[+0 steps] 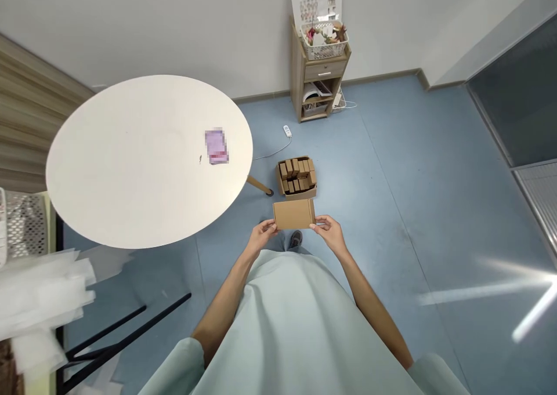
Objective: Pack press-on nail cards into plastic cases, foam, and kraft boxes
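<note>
Both hands hold one flat brown box out in front of the body, above the floor. The left hand pinches its lower left corner, thumb on the near edge and fingers toward the side. The right hand does the same at the right end, its thumb at the lower corner and fingers along the short side. Each grip is narrow, closed on the box's edge, and the box stretches level between them. A seam runs near its right end, parallel to the short side.

Just beyond the box, on the floor, stands an open carton with small boxes packed inside, mostly in rows. A shoe shows below the box, between the hands.

To the left is a white oval table. Near its right edge lies a pink item, too blurred to make out, with a tiny dark object beside it. A wooden leg of the table reaches the floor near the carton. Farther off, a white socket lies on the floor with its cord. Against the wall stands a cabinet, a white basket of flowers on top.
</note>
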A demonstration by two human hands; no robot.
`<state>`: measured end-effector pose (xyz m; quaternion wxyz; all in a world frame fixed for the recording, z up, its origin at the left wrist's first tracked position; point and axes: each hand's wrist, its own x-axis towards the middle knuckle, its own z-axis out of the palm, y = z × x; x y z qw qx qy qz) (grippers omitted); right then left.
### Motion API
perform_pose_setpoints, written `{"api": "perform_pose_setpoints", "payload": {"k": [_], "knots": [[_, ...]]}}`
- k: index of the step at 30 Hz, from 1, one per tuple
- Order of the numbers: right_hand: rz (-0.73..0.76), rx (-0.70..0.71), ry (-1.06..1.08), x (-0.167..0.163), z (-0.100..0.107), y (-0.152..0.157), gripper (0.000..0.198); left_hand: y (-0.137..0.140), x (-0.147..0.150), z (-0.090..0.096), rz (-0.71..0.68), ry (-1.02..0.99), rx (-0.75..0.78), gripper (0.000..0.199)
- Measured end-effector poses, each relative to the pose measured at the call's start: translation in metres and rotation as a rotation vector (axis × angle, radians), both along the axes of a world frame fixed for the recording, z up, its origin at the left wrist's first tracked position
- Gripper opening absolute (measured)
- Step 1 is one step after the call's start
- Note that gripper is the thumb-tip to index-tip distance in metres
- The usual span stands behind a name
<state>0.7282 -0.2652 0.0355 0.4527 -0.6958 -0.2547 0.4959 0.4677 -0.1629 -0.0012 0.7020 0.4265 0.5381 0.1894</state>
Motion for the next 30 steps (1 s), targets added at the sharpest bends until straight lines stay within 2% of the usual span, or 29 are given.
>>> {"api": "perform_pose_setpoints", "payload": {"k": [5, 9, 15, 21, 25, 30], "knots": [[0.076, -0.013, -0.057, 0.023, -0.001, 0.027, 0.047, 0.015, 0.020, -0.015, -0.002, 0.030, -0.057, 0.068], [0.165, -0.041, -0.178, 0.044, 0.001, 0.056, 0.038, 0.037, 0.049, -0.034, 0.035, 0.033, -0.097, 0.059], [0.247, -0.117, -0.416, 0.096, 0.009, 0.094, 0.036, 0.082, 0.122, -0.059, 0.029, 0.021, -0.156, 0.044], [0.295, -0.171, -0.494, 0.159, 0.012, 0.140, 0.043, 0.134, 0.192, -0.075, 0.019, 0.026, -0.154, 0.037], [0.395, -0.173, -0.535, 0.183, 0.008, 0.180, 0.038, 0.159, 0.212, -0.086, 0.040, 0.017, -0.170, 0.045], [0.498, -0.154, -0.542, 0.194, -0.008, 0.230, 0.035, 0.182, 0.221, -0.093, 0.117, 0.042, -0.247, 0.051]]}}
